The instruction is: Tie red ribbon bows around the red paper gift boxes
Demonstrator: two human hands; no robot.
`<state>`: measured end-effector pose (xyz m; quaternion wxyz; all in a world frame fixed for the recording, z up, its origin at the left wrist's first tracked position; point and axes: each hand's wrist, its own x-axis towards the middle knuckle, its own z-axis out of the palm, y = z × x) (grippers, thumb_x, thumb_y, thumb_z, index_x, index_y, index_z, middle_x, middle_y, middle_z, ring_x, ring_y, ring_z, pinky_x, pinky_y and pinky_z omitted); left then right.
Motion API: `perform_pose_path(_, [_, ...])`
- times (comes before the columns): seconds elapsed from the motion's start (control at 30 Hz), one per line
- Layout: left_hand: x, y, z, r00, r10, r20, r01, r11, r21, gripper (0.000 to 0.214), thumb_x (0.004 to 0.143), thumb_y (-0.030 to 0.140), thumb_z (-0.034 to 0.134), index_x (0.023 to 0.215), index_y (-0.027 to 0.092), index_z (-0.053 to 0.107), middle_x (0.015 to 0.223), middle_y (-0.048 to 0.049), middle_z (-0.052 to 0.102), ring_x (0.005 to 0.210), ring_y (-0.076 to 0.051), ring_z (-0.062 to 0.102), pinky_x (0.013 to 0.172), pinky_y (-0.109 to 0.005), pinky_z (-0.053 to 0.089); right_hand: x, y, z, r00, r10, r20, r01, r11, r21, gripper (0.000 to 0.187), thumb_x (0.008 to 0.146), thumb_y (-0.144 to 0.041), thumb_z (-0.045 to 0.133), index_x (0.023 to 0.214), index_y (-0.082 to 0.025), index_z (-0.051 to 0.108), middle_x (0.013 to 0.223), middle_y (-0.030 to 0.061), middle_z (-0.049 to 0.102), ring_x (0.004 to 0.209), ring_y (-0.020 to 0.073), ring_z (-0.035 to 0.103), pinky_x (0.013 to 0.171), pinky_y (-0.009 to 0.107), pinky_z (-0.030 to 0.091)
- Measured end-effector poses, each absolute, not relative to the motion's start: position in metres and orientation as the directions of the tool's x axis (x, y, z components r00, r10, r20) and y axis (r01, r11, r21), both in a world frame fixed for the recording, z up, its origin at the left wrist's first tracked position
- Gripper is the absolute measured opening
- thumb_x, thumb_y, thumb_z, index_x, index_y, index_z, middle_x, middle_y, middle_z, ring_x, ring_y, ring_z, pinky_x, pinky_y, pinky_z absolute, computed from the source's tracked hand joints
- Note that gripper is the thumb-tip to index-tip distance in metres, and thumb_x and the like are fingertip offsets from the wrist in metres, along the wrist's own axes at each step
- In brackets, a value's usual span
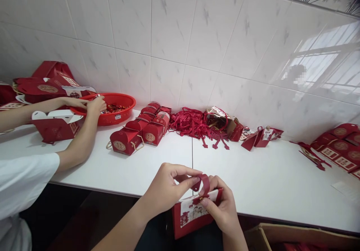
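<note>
Over the table's front edge, a small red gift box (194,215) with a white printed panel hangs between my hands. My left hand (165,187) is closed, pinching the end of a dark red strap (205,183) that loops above the box top. My right hand (225,206) grips the top right of the box, its thumb pressed on the front near the foot of the strap. The fingers behind the box are partly hidden. Farther back lies a tangled heap of red straps (189,121).
Left, a person's arms (80,146) reach to a red basin (119,116) beside an open red box (57,127). Closed red boxes (125,140) stand centre-left. Small red boxes (261,136) sit by the wall; flat red boxes (341,146) lie right. A cardboard carton (264,236) stands below the table.
</note>
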<state>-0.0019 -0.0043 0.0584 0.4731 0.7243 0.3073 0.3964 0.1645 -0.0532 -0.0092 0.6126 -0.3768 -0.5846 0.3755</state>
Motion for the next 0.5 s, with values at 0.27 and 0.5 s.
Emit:
perform_pose_path(0.27, [-0.0017,-0.0080,0.0609,0.511,0.797,0.321,0.053,-0.402,0.914,0.016,0.080,0.018,0.063,0.088,0.023,0.075,0.083,-0.0012,0.075,0.075,-0.015,0.069,0.065,-0.021,0.054,0.1626,-0.0510,-0.0146,0.017,0.900,0.435,-0.073,0.435,-0.897,0.020,0.075,-0.027,0.067,0.075,-0.020,0.048,0.069,-0.0027,0.049,0.059,0.0110,0.044,0.053,0.023,0.035])
perform_pose_path(0.5, [-0.0055,-0.0097,0.0613,0.537,0.770,0.346,0.055,-0.441,0.896,0.019,0.081,0.015,0.061,0.090,0.024,0.075,0.085,-0.0014,0.074,0.077,-0.014,0.068,0.068,-0.021,0.053,0.1646,-0.0477,-0.0161,0.005,0.898,0.441,-0.116,0.438,-0.891,0.019,0.077,-0.027,0.066,0.076,-0.021,0.048,0.070,-0.0025,0.049,0.063,0.0121,0.045,0.056,0.024,0.035])
